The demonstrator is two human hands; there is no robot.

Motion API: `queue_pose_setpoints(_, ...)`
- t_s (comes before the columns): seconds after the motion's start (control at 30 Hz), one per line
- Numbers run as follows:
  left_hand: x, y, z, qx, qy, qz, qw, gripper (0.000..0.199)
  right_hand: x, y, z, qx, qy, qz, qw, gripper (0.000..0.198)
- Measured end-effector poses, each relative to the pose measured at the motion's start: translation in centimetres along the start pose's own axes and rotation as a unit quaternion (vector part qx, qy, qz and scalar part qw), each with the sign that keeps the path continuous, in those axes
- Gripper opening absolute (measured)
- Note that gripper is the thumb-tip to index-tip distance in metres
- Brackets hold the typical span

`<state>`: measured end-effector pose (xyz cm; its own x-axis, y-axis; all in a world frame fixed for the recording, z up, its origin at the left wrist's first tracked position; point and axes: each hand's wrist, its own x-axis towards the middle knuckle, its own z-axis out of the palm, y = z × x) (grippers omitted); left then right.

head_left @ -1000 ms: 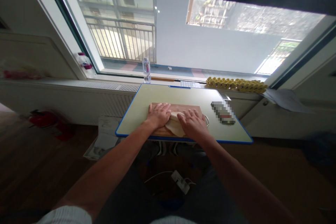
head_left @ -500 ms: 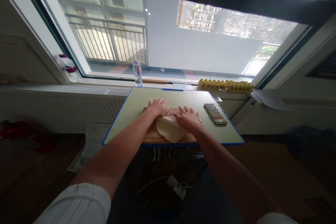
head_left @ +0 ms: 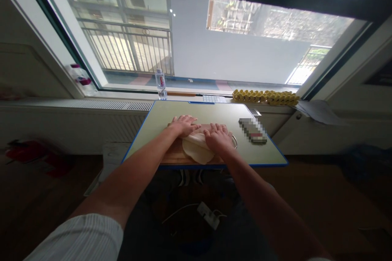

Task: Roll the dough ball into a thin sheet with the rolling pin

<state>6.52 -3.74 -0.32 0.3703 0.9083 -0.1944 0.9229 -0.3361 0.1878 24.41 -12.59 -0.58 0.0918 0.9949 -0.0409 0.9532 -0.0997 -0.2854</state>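
A flattened sheet of pale dough [head_left: 198, 151] lies on a wooden cutting board [head_left: 173, 155], its rounded lower edge toward me. My left hand [head_left: 184, 125] lies palm down over the upper left of the dough, fingers stretched forward and apart. On the upper right, my right hand [head_left: 218, 133] rests palm down, its fingers also spread. A pale band, perhaps a roll or fold of dough, runs between the two palms. What lies directly under them is hidden. At the board's right side a metal ring handle [head_left: 234, 142] shows beside my right hand.
The board sits on a small blue-edged table [head_left: 143, 138]. A pixelated flat object [head_left: 253, 130] lies at its right. Beyond, the sill holds a water bottle [head_left: 161, 85] and a yellow bumpy strip [head_left: 265, 97]. A power strip [head_left: 208, 215] lies below on the floor.
The view has shifted slightly. My left hand seems to have slid a little on the board, and more of the metal ring shows beside my right hand. The dough looks much the same.
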Motion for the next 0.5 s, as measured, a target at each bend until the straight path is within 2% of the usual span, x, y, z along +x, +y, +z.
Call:
queue_pose_setpoints(0.3, -3.0, 0.0, 0.3, 0.014, 0.008, -0.009, 1.0, 0.083, -2.9, -1.2, 0.0, -0.045, 0.005, -0.033, 0.998, 0.073)
queue_pose_setpoints(0.5, -5.8, 0.0, 0.8, 0.03, 0.034, -0.012, 0.999, 0.08, -5.2, -2.0, 1.0, -0.052, 0.053, -0.038, 0.996, 0.071)
